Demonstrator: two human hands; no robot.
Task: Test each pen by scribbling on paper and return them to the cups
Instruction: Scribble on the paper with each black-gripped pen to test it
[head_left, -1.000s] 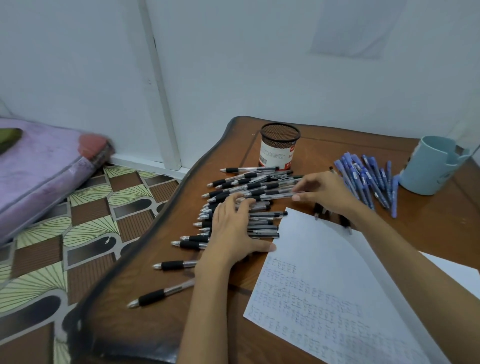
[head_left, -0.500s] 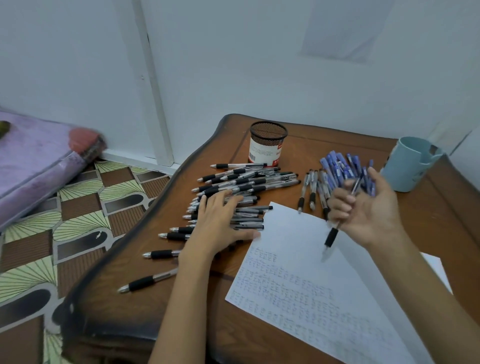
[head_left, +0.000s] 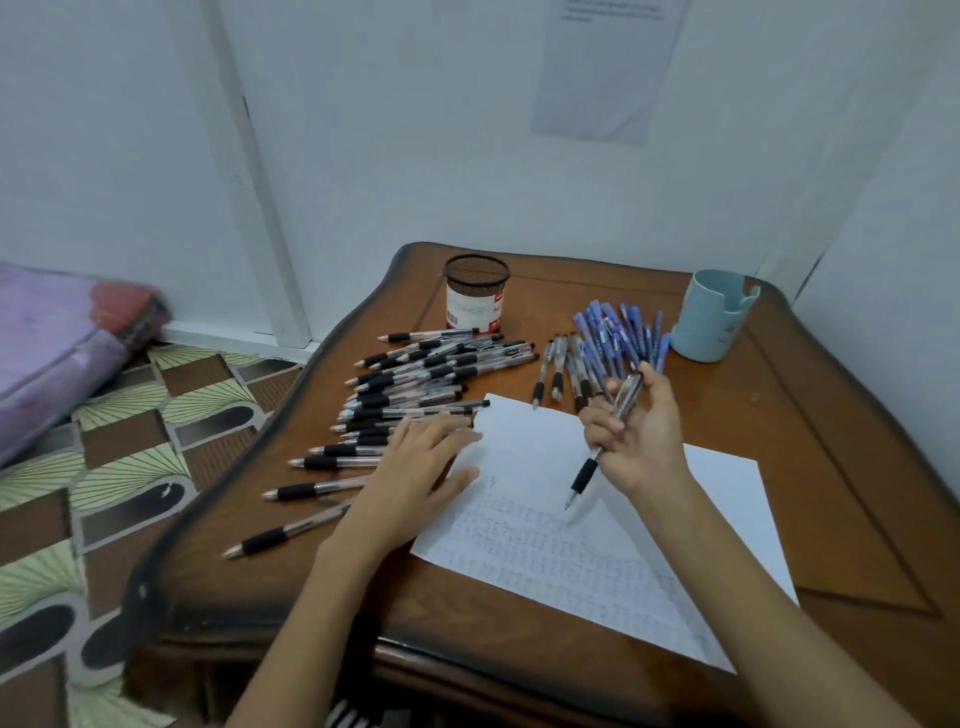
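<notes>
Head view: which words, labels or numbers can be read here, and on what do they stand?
Nothing reads clearly.
Wall sheet: printed lines at top, too blurred.
Mesh cup label: barcode and print, too small.
Blue mug: faint mark, unreadable.
Scribble paper: rows of pen marks, too small.

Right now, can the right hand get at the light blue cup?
Probably yes. The right hand, holding a black-grip pen above the paper, is the nearer one; only the blue pens lie flat between it and the light blue cup, nothing upright blocks.
</notes>
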